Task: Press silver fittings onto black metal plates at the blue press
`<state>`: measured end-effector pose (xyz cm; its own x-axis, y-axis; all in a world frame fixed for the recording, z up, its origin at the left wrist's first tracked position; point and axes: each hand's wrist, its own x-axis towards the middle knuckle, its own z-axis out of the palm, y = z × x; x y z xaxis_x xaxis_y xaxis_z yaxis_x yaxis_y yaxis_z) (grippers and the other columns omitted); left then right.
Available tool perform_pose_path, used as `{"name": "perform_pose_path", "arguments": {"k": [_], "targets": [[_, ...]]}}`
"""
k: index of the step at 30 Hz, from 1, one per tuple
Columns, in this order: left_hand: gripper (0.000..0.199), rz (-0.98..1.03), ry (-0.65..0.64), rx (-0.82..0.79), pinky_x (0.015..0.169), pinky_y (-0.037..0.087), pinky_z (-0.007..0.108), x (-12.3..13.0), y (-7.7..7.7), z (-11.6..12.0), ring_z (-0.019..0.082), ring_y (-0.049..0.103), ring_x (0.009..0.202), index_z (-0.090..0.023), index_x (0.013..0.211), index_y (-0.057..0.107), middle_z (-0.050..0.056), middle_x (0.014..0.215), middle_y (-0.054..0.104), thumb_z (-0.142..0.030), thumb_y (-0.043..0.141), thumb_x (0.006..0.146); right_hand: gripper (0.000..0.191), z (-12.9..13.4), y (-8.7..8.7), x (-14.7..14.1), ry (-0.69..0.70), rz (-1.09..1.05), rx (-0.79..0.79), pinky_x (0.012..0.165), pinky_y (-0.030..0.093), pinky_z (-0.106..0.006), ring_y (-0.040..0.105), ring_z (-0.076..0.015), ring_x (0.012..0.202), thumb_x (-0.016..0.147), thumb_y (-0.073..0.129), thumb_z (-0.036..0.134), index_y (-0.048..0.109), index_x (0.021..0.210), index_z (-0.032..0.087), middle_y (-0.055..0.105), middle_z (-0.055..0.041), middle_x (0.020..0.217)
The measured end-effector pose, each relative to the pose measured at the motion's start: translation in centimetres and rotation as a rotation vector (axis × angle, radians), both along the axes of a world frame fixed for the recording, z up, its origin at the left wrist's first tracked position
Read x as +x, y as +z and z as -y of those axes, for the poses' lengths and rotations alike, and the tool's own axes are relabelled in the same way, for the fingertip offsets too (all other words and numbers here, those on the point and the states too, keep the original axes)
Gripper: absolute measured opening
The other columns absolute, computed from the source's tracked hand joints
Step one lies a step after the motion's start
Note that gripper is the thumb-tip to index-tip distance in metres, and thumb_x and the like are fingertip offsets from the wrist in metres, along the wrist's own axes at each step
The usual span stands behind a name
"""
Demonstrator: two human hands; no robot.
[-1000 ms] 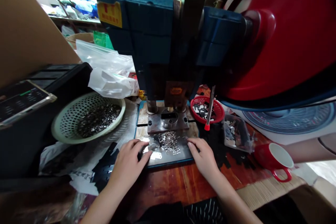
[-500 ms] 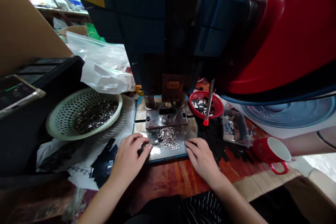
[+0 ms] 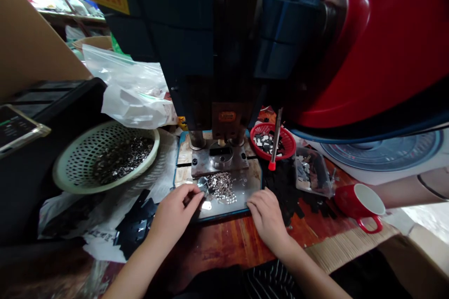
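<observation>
My left hand [image 3: 178,208] is at the left front of the press's metal plate [image 3: 242,201], thumb and forefinger brought together. What lies between those fingertips is too small to make out. Beside them are a flat shiny piece [image 3: 206,205] and a heap of small silvery metal parts [image 3: 222,187]. At the plate's right front corner rests my right hand [image 3: 268,212], its fingers curled in and close together; their undersides are hidden. Behind the heap sits the steel die block [image 3: 236,161], under the ram of the blue press [image 3: 182,28].
A pale green basket [image 3: 65,173] of metal parts stands left, near black sheets [image 3: 136,226]. To the right are a red basket [image 3: 291,149], a clear box [image 3: 315,191], a red mug [image 3: 345,201] and a red-tipped rod [image 3: 276,138]. A big red wheel [image 3: 386,46] overhangs the right.
My left fingers have drawn together over the plate's left side, and the white flat piece beneath them shows less. My right fingers have curled in. The view has shifted slightly.
</observation>
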<state>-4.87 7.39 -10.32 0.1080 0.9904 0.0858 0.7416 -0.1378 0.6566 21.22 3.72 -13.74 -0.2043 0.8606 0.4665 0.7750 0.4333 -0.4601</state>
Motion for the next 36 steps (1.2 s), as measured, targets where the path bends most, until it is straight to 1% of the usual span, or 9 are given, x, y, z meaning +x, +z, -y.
{"name": "perform_pose_path", "arguments": {"k": [3, 7, 12, 15, 19, 23, 27, 33, 36], "targets": [[0.022, 0.117, 0.058, -0.073, 0.069, 0.048, 0.031, 0.1, 0.4, -0.4, 0.019, 0.063, 0.075, -0.025, 0.09, 0.064, -0.001, 0.084, 0.068, -0.043, 0.053, 0.083, 0.015, -3.2, 2.1, -1.6, -0.044, -0.078, -0.054, 0.077, 0.045, -0.035, 0.056, -0.0198, 0.083, 0.09, 0.051, 0.02, 0.065, 0.084, 0.02, 0.064, -0.0051, 0.084], [0.022, 0.185, 0.062, -0.006, 0.076, 0.048, 0.031, 0.5, 1.3, -1.6, 0.019, 0.064, 0.083, -0.026, 0.095, 0.066, -0.001, 0.093, 0.07, -0.041, 0.055, 0.083, 0.011, -9.0, 5.0, -4.1, -0.094, -0.128, -0.006, 0.078, 0.042, -0.033, 0.055, -0.0195, 0.082, 0.086, 0.059, 0.023, 0.068, 0.079, 0.022, 0.065, -0.0025, 0.081], [0.02, 0.217, 0.054, 0.038, 0.076, 0.049, 0.032, 0.7, 2.3, -2.8, 0.019, 0.064, 0.082, -0.025, 0.09, 0.068, 0.0, 0.092, 0.07, -0.038, 0.056, 0.081, 0.009, -13.0, 6.1, -6.4, -0.153, -0.026, 0.029, 0.075, 0.039, -0.033, 0.055, -0.0207, 0.082, 0.082, 0.064, 0.025, 0.07, 0.076, 0.022, 0.066, -0.0027, 0.08], [0.022, 0.259, 0.073, 0.019, 0.075, 0.05, 0.032, 0.9, 2.5, -3.4, 0.02, 0.065, 0.08, -0.024, 0.092, 0.069, 0.002, 0.091, 0.071, -0.038, 0.057, 0.081, 0.011, -13.0, 5.8, -6.6, -0.102, 0.053, 0.047, 0.076, 0.039, -0.033, 0.054, -0.0203, 0.083, 0.084, 0.063, 0.028, 0.071, 0.077, 0.024, 0.065, -0.0026, 0.08], [0.027, 0.331, 0.093, 0.023, 0.076, 0.052, 0.033, 1.2, 2.6, -4.3, 0.021, 0.066, 0.083, -0.025, 0.1, 0.068, 0.002, 0.095, 0.071, -0.04, 0.057, 0.081, 0.016, -12.1, 5.9, -5.9, -0.021, 0.143, 0.095, 0.086, 0.038, -0.036, 0.054, -0.0201, 0.089, 0.088, 0.057, 0.032, 0.072, 0.089, 0.027, 0.066, -0.0024, 0.086], [0.024, 0.369, 0.097, 0.041, 0.078, 0.052, 0.034, 1.8, 3.0, -5.3, 0.021, 0.066, 0.083, -0.025, 0.094, 0.069, 0.002, 0.09, 0.072, -0.041, 0.057, 0.081, 0.023, -11.4, 6.3, -5.4, 0.006, 0.221, 0.12, 0.098, 0.033, -0.043, 0.051, -0.0227, 0.1, 0.09, 0.053, 0.038, 0.07, 0.103, 0.028, 0.066, -0.0031, 0.099], [0.024, 0.401, 0.108, 0.039, 0.077, 0.05, 0.032, 2.3, 3.5, -6.1, 0.02, 0.064, 0.081, -0.023, 0.092, 0.068, 0.001, 0.089, 0.071, -0.04, 0.057, 0.081, 0.026, -11.3, 6.5, -5.3, 0.034, 0.257, 0.116, 0.103, 0.029, -0.046, 0.05, -0.0238, 0.106, 0.091, 0.052, 0.04, 0.068, 0.108, 0.028, 0.066, -0.003, 0.105], [0.027, 0.344, 0.109, 0.107, 0.074, 0.05, 0.032, 3.3, 3.6, -7.5, 0.019, 0.064, 0.078, -0.021, 0.097, 0.068, 0.002, 0.087, 0.071, -0.039, 0.055, 0.082, 0.027, -11.6, 5.8, -4.9, 0.066, 0.057, 0.081, 0.097, 0.041, -0.038, 0.054, -0.0214, 0.107, 0.091, 0.052, 0.035, 0.066, 0.11, 0.021, 0.066, -0.006, 0.109], [0.026, 0.303, 0.084, 0.148, 0.076, 0.05, 0.033, 4.0, 3.5, -8.2, 0.02, 0.065, 0.082, -0.021, 0.096, 0.068, 0.003, 0.089, 0.072, -0.037, 0.053, 0.083, 0.027, -11.6, 5.0, -4.4, 0.042, -0.035, 0.11, 0.095, 0.044, -0.039, 0.056, -0.0216, 0.106, 0.091, 0.051, 0.03, 0.063, 0.114, 0.021, 0.066, -0.0075, 0.11]]}}
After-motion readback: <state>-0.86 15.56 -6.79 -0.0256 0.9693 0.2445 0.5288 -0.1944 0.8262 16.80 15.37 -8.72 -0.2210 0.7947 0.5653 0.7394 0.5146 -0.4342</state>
